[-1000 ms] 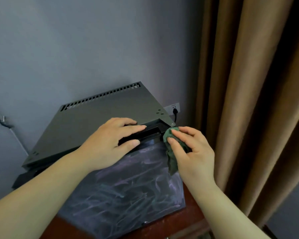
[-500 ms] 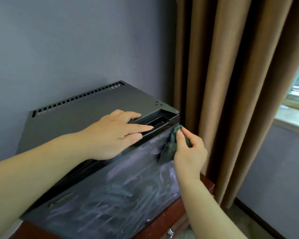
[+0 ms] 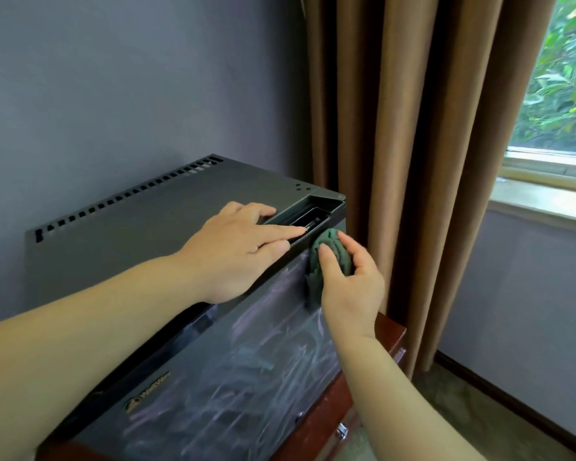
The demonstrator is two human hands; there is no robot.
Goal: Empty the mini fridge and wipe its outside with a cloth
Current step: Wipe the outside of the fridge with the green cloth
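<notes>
The black mini fridge (image 3: 153, 221) stands against the grey wall, seen from above, its door shut. Its glossy front (image 3: 240, 371) shows wet wipe streaks. My left hand (image 3: 236, 247) lies flat on the front edge of the top, fingers straight and reaching toward the recessed handle slot (image 3: 310, 214). My right hand (image 3: 350, 284) grips a bunched dark green cloth (image 3: 326, 257) and presses it against the upper right corner of the front, just below the slot.
The fridge sits on a reddish-brown wooden cabinet (image 3: 388, 337) with a metal drawer knob (image 3: 341, 430). Brown curtains (image 3: 413, 144) hang close to the fridge's right side. A window and sill (image 3: 546, 194) are further right, with floor below.
My view has swung right, bringing the window into sight. My right hand holding the cloth has stayed at the front's upper right corner, shifting slightly. My left hand remains on the top.
</notes>
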